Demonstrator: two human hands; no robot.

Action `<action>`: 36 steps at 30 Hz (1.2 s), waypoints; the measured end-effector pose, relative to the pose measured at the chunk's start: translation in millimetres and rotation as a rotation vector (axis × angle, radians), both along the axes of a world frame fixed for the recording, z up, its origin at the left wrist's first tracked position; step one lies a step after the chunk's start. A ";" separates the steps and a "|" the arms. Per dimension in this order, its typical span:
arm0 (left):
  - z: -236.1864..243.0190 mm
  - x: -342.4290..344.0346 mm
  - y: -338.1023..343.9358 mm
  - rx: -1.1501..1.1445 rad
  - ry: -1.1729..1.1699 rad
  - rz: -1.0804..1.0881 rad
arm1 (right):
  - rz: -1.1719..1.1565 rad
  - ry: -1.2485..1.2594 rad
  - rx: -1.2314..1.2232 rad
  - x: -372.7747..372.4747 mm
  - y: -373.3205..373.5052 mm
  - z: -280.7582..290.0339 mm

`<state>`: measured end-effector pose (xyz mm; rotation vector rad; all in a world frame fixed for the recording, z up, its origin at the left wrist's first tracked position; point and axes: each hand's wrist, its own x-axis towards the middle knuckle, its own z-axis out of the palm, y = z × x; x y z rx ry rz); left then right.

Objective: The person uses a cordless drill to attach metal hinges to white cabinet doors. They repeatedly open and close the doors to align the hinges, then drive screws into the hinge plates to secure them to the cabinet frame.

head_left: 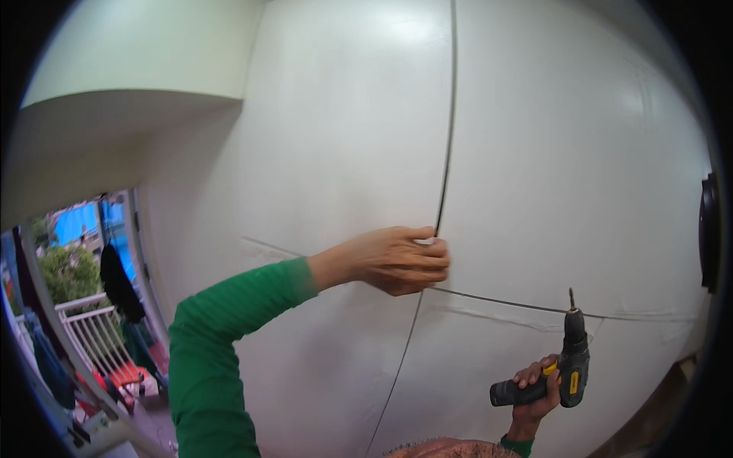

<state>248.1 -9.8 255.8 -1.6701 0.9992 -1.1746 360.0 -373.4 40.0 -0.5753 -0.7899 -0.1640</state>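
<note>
My left hand [398, 259], at the end of a green sleeve, is raised against a white panelled surface [343, 153]. Thumb and fingers are closed together right at a dark seam [447, 164] between two panels. Whatever they pinch, if anything, is too small or hidden to make out. Lower down on the right, my right hand [538, 382] grips a black and yellow cordless drill [574, 366] by its handle. A driver bit [572, 298] in the chuck points up, apart from my left hand.
A cross seam [504, 303] runs to the right below my left hand. At upper left a pale boxed-out beam [145, 53] juts out. Far left, a doorway shows a white balcony railing [95, 332] and hanging dark clothes [118, 282]. A dark round object [709, 233] is at the right edge.
</note>
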 end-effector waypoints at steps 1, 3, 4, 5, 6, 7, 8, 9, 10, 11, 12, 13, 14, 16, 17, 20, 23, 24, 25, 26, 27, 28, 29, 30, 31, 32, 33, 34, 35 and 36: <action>3.3 -8.5 -6.3 0.024 0.039 0.072 | 0.028 -0.024 0.010 -7.9 8.8 11.2; 5.2 -13.4 -12.4 0.036 0.072 0.088 | 0.107 -0.151 0.046 -11.9 30.7 35.0; 5.1 -13.6 -10.2 0.047 0.102 0.145 | 0.141 -0.189 0.065 -6.4 50.3 49.2; 1.6 -19.0 -10.7 0.034 0.106 0.113 | 0.174 -0.231 0.063 -3.6 64.4 65.7; -0.6 -23.4 -9.3 0.018 0.117 0.099 | 0.184 -0.250 0.071 -4.1 78.2 81.0; -7.5 -33.3 -6.9 -0.010 0.098 0.094 | 0.197 -0.272 0.078 -5.6 93.4 95.3; -13.6 -45.9 -7.5 -0.038 0.080 0.089 | 0.251 -0.288 0.096 -8.5 108.7 111.6; -20.1 -60.6 -8.7 -0.069 0.045 0.053 | 0.258 -0.322 0.098 -10.8 124.2 130.6; -24.6 -77.0 -13.4 -0.099 -0.060 -0.025 | 0.293 -0.315 0.133 -16.0 142.1 150.2; -30.5 -102.6 -15.5 -0.120 -0.081 0.009 | 0.429 -0.291 0.192 -20.2 160.6 174.1; -34.3 -126.7 -18.9 -0.168 -0.152 -0.005 | 0.481 -0.321 0.208 -24.2 181.0 200.9; -39.6 -153.4 -23.0 -0.246 -0.174 0.041 | 0.425 -0.308 0.213 -28.5 201.9 227.6; -45.3 -178.7 -26.2 -0.323 -0.197 0.090 | 0.455 -0.421 0.206 -32.0 224.8 255.4; -60.0 -228.6 -33.7 -0.543 -0.192 0.225 | 0.436 -0.500 0.134 -37.1 269.1 315.4; -66.0 -244.5 -35.6 -0.646 -0.192 0.250 | 0.500 -0.471 0.055 -39.0 289.5 340.8; -73.1 -263.9 -33.8 -0.778 -0.513 0.203 | 0.459 -0.459 -0.102 -38.3 350.9 397.2; -73.3 -266.4 -40.7 -1.225 -0.566 -0.037 | 0.459 -0.468 -0.239 -25.9 404.0 427.0; -72.3 -267.0 -44.0 -1.342 -0.539 -0.044 | 0.446 -0.473 -0.276 -20.0 419.7 435.6; -72.7 -270.2 -50.1 -1.493 -0.512 -0.031 | 0.440 -0.481 -0.302 -14.8 434.4 446.4; -73.4 -272.8 -54.2 -1.619 -0.491 -0.041 | 0.434 -0.490 -0.333 -9.7 447.9 456.8; -74.1 -273.9 -55.6 -1.690 -0.527 0.029 | 0.427 -0.495 -0.365 -2.2 460.3 465.1; -75.1 -276.5 -56.3 -1.727 -0.576 0.075 | 0.449 -0.503 -0.380 3.1 470.7 476.5; -76.1 -278.0 -54.9 -1.762 -0.629 0.121 | 0.472 -0.515 -0.395 7.5 479.5 490.1; -77.1 -279.2 -52.5 -1.779 -0.672 0.187 | 0.494 -0.524 -0.409 11.9 487.5 501.3; -77.6 -280.5 -49.0 -1.766 -0.695 0.183 | 0.456 -0.538 -0.410 15.3 494.8 510.9; -77.9 -281.4 -45.1 -1.737 -0.711 0.196 | 0.441 -0.583 -0.424 17.6 501.2 520.1; -78.5 -282.2 -42.1 -1.709 -0.725 0.211 | 0.427 -0.626 -0.439 19.2 506.0 528.5; -79.2 -282.6 -39.6 -1.707 -0.753 0.198 | 0.413 -0.668 -0.454 20.8 510.7 533.3; -80.2 -283.4 -37.6 -1.705 -0.781 0.183 | 0.438 -0.672 -0.487 22.6 512.9 537.4; -81.1 -284.6 -36.3 -1.708 -0.831 0.172 | 0.440 -0.675 -0.489 23.2 515.4 539.4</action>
